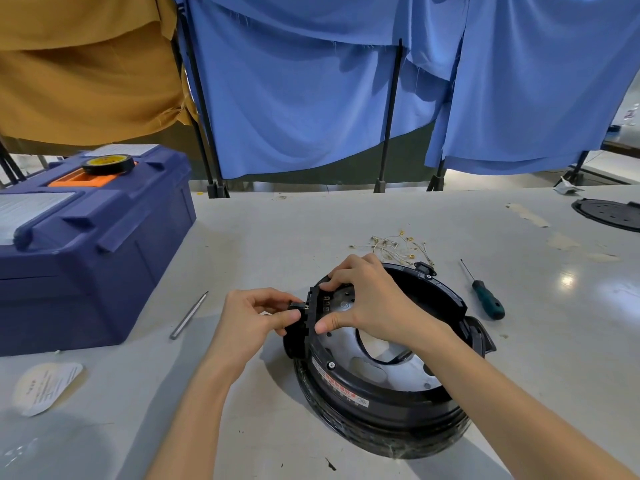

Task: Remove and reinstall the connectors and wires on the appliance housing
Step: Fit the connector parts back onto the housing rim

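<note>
- One appliance housing point(381, 403): black and round. It lies on the counter point(346, 220) right of centre, close to the person, with its metal inner plate facing up.
- One connector point(295, 308): a small black block at the housing's left rim, set against the upright terminal bracket. Whether it is going in or coming out cannot be told.
- Step in hand, as judged: working the connector at the bracket. Done well, it travels straight along the line of the terminals with no twisting. The housing should be braced so that it neither slides nor tips, and force belongs on the connector body, not on any wire.
- Left hand point(256, 317): fingers point(287, 320) curled, with thumb and forefinger pinching the connector and nearly closed on it.
- Right hand point(374, 303): fingers point(337, 275) hooked over the top of the bracket, thumb pressed to its inner face. This is a clamping hold on the housing rim.
- Several loose wires point(394, 245): pale, with small metal terminals, heaped on the counter just beyond the housing. Neither hand touches them.
- One screwdriver point(486, 299): green handle, lying on the counter to the right of the housing.
- One slim metal rod point(188, 315): lying on the counter to the left of the left hand.
- One blue toolbox point(86, 254): at the far left, with a roll of tape point(108, 164) on its lid.
</note>
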The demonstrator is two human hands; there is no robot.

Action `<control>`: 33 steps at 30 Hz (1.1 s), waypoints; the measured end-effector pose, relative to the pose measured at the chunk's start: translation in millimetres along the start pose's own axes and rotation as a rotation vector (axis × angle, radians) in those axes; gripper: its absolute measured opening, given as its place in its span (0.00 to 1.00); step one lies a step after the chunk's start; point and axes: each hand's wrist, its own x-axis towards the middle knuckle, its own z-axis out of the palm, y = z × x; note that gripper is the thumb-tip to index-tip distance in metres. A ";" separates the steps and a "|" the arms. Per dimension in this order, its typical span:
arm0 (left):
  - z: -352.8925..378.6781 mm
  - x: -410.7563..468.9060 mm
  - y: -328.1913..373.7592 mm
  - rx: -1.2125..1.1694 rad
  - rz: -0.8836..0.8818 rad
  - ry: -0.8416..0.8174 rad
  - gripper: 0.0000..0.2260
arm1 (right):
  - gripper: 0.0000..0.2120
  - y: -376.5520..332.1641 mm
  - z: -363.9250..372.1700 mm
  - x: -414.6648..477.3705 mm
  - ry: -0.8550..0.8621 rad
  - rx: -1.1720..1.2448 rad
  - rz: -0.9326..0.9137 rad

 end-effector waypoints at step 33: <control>4.6 1.5 -3.6 -0.049 -0.008 0.033 0.14 | 0.34 -0.4 1.9 2.1 -0.013 -0.038 -0.014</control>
